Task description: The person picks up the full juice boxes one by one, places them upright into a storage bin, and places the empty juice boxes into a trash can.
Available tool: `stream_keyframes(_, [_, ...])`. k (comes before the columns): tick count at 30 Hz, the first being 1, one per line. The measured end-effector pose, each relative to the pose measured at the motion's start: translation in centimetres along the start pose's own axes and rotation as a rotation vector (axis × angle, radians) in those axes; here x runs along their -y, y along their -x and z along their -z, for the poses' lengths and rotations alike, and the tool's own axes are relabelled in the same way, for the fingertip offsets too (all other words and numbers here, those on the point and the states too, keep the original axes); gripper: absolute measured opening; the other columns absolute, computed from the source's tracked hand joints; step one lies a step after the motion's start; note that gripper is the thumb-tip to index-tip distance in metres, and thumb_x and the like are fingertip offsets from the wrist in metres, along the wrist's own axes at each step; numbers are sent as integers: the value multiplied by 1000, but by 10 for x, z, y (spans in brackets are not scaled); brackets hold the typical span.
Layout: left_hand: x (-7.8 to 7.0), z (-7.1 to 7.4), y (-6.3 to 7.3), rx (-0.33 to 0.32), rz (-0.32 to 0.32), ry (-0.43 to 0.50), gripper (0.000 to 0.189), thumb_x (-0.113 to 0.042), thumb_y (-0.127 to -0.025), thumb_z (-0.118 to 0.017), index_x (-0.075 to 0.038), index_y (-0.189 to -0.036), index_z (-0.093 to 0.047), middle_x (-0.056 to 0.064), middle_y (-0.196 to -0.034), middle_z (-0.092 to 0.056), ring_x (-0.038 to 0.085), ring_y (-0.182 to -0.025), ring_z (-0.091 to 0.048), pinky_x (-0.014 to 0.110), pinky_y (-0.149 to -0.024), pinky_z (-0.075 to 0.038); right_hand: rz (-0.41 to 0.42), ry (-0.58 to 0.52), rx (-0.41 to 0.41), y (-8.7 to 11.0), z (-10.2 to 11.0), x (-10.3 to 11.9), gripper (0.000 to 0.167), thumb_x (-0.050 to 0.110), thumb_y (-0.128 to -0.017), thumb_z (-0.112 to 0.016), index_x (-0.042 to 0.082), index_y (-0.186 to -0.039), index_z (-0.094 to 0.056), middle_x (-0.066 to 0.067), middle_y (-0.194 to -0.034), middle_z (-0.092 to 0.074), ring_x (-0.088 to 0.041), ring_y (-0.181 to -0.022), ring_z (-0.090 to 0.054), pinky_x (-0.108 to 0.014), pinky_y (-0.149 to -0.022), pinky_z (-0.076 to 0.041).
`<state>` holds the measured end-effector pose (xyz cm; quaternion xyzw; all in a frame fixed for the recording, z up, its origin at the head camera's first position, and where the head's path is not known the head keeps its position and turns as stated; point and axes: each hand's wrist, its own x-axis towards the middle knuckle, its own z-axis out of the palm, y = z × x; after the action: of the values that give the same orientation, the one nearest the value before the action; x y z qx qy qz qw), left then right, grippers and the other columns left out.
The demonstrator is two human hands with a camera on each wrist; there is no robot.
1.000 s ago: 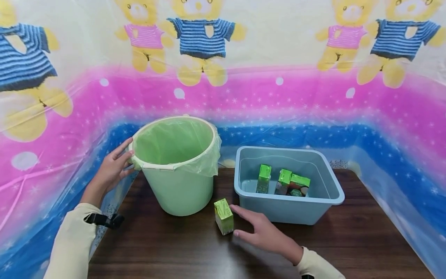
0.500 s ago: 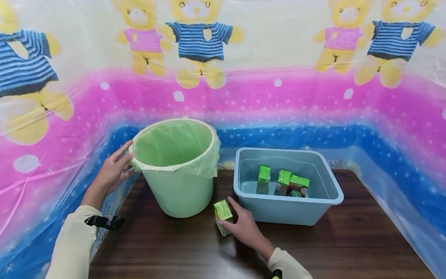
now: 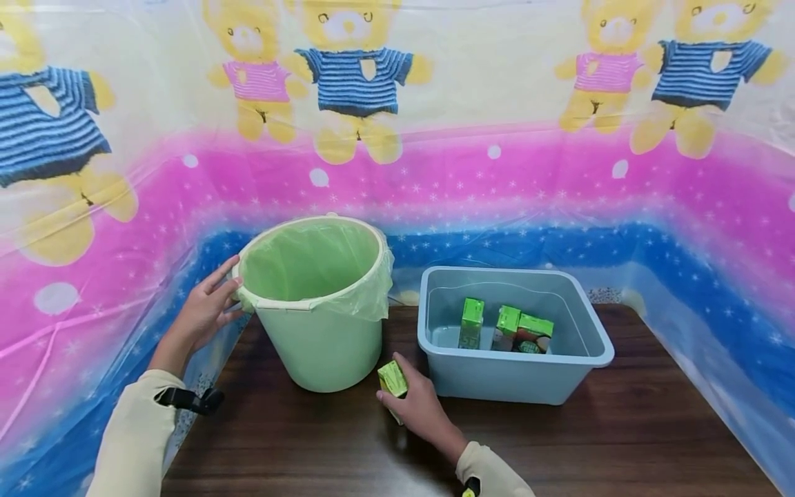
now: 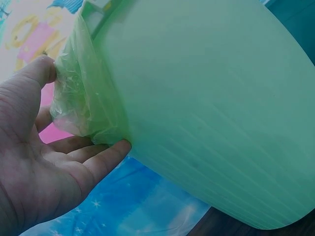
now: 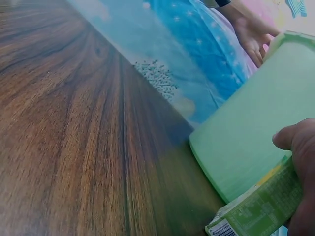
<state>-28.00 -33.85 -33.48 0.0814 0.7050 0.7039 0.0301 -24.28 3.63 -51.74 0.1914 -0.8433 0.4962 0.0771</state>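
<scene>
My right hand [image 3: 424, 408] grips a small green drink carton [image 3: 393, 379] between thumb and fingers, in front of the bucket. The carton leans to one side; its barcode end shows in the right wrist view, beside the bucket wall [image 5: 246, 128]. My left hand [image 3: 201, 312] touches the left rim of the pale green bucket [image 3: 326, 355] with its fingers extended. In the left wrist view, those fingers lie against the bucket's side and the thin green bag [image 4: 81, 98] folded over the rim. The bucket stands upright, with the bag lining its inside.
A grey-blue plastic tub [image 3: 497, 379] stands right of the bucket, with several green cartons [image 3: 472, 324] inside. Both containers are on a dark wooden table [image 3: 590, 442]. A bear-print sheet [image 3: 447, 172] hangs behind and along the sides.
My right hand has moved left onto the drink carton and closed around it. The carton, upright before, now tilts and has shifted slightly. My left hand stays at the rim.
</scene>
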Motion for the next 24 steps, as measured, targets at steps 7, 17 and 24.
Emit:
stream_keyframes(7, [-1, -2, 2, -4, -6, 10, 73, -30, -107, -52, -28, -164, -7, 21, -168, 2, -7, -106, -62, 20, -84, -56, 18, 3, 17, 1, 4, -3, 73, 24, -92, -76, 1, -153, -42, -22, -138, -59, -28, -114, -62, -49, -96, -52])
stream_keyframes(17, [1, -2, 1, -12, -8, -1, 72, -30, -107, -52, -27, -165, -8, 22, -168, 1, -7, -104, -62, 20, -83, -56, 60, -6, 14, 9, 19, 10, 72, 24, -91, -77, 6, -153, -44, -14, -136, -62, -20, -106, -62, -41, -89, -55])
stream_keyframes(24, [0, -3, 2, -4, -17, -5, 72, -30, -107, -52, -27, -165, -8, 21, -168, 2, -7, -105, -62, 20, -83, -56, 132, -90, 63, 16, 49, 60, 73, 21, -92, -77, 20, -156, -42, 0, -148, -54, -16, -111, -60, -32, -85, -55])
